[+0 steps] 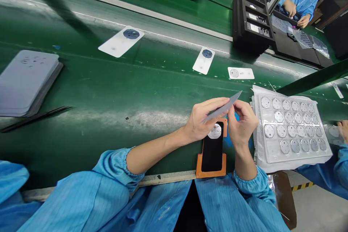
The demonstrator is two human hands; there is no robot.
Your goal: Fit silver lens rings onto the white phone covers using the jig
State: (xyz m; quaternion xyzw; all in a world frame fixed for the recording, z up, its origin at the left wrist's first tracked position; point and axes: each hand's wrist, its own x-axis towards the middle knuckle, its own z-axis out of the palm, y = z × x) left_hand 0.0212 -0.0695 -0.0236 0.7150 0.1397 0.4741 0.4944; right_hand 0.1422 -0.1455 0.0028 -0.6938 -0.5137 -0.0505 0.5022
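My left hand [199, 120] is closed on a thin grey phone back panel [221, 110], holding it tilted, nearly edge-on to me. The fingertips of my right hand [243, 123] pinch at the panel's right end; any small piece between them is hidden. Below both hands lies an orange fixture [210, 173] at the table's front edge. A black phone-shaped plate [212, 156] sits in it, with a round silver disc [216, 131] near its top. My left hand partly covers the fixture's upper part. Something blue lies behind my right wrist.
A clear tray of round silver pieces [274, 156] lies to the right. Grey panels [24, 83] are stacked at left, beside black tweezers [38, 119]. White panels with round camera areas [116, 48] lie along the conveyor. A black rack [239, 25] and co-workers' hands [303, 21] are beyond.
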